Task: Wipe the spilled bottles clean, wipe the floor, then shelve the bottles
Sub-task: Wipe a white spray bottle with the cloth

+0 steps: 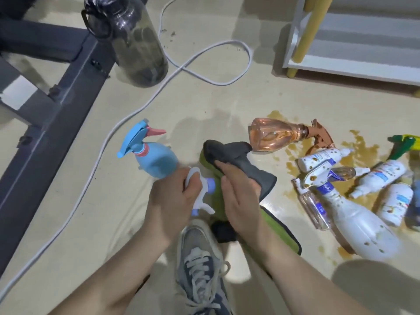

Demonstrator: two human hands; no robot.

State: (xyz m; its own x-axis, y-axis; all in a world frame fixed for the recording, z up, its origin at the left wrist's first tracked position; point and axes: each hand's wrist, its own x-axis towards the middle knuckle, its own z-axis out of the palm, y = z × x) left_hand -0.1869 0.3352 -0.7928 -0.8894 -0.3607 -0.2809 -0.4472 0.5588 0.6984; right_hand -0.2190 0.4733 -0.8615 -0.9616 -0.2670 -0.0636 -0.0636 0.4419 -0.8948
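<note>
1. Spillage, brown and patchy, spreads over the pale floor on the right, in front of a white shelf with yellow legs.
2. Lying in it are a clear peach spray bottle on its side, a large white spray bottle spotted with brown, several small white bottles, also spotted, and a green-and-yellow sprayer at the edge of view.
3. The left hand is curled round the white trigger head of another spray bottle with a blue collar. That bottle's body is hidden under a cloth.
4. The right hand grips the grey-and-green cloth and holds it wrapped round that bottle's body, just left of the spill.
5. A blue spray bottle with a pink nozzle stands upright just left of the hands, apart from the spill.
6. A dark see-through water bottle stands farther back beside a dark metal frame. A white cable loops across the floor near it.
7. A grey sneaker is planted right below the hands.
</note>
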